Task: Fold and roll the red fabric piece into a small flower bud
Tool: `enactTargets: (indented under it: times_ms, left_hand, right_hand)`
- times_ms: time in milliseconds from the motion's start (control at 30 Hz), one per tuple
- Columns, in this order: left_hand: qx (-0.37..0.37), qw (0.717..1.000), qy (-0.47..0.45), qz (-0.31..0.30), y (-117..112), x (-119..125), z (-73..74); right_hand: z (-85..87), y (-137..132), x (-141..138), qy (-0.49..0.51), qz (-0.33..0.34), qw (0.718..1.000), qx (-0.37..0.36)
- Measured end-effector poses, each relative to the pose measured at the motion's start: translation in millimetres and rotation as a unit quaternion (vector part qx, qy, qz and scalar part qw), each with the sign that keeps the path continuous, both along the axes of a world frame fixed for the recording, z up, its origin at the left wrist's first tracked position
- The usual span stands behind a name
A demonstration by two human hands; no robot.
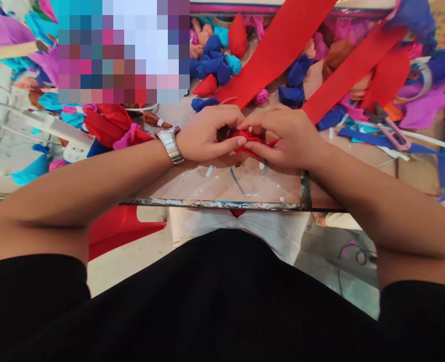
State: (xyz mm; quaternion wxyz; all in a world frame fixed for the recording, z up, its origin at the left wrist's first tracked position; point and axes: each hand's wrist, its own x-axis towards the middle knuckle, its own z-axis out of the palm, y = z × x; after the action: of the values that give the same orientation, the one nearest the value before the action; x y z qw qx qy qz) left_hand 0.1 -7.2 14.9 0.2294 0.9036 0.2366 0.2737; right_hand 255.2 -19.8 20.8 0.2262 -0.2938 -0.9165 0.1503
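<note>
Above the front edge of the table, my left hand (209,133) and my right hand (288,134) meet around a small red crepe paper flower (249,140). Thumbs and fingertips of both hands pinch its folds, and part of it is hidden behind the fingers. A wide red paper strip (271,50) runs from behind the hands up to the top edge of the view. Beyond my right hand a second red strip (354,70) slants up to the right. A small pink paper rose (260,96) lies just past my fingers.
Blue paper pieces (211,63) and other coloured scraps crowd the far side. At left sits a white power strip (62,128) with cables. Pink-handled scissors (394,130) lie at right. Below the table edge (207,203) stands a red chair (120,226).
</note>
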Motion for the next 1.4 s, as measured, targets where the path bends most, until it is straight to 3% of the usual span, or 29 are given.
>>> enactTargets:
  times_ms: [200,600,833,1133,1400]
  left_hand:
    - [-0.003,1.0,-0.002,0.002,-0.6,0.7,-1.5]
    - [-0.002,0.999,0.05,0.001,-0.8,2.2,0.8]
    - [0.04,0.997,0.054,-0.03,0.0,0.5,-0.1]
    - [0.022,0.999,0.034,-0.017,2.6,0.4,-5.4]
    - [0.018,0.998,0.051,-0.009,0.6,1.9,-1.2]
  right_hand:
    - [1.2,-0.4,0.7,-0.012,0.009,1.0,0.011]
    - [4.2,-0.5,0.0,-0.057,0.012,0.997,-0.042]
    - [3.6,0.7,-0.9,-0.056,0.018,0.998,-0.02]
    - [7.4,-2.2,-1.4,-0.072,0.004,0.996,-0.044]
    - [6.9,-0.1,-0.9,-0.054,0.011,0.997,-0.057]
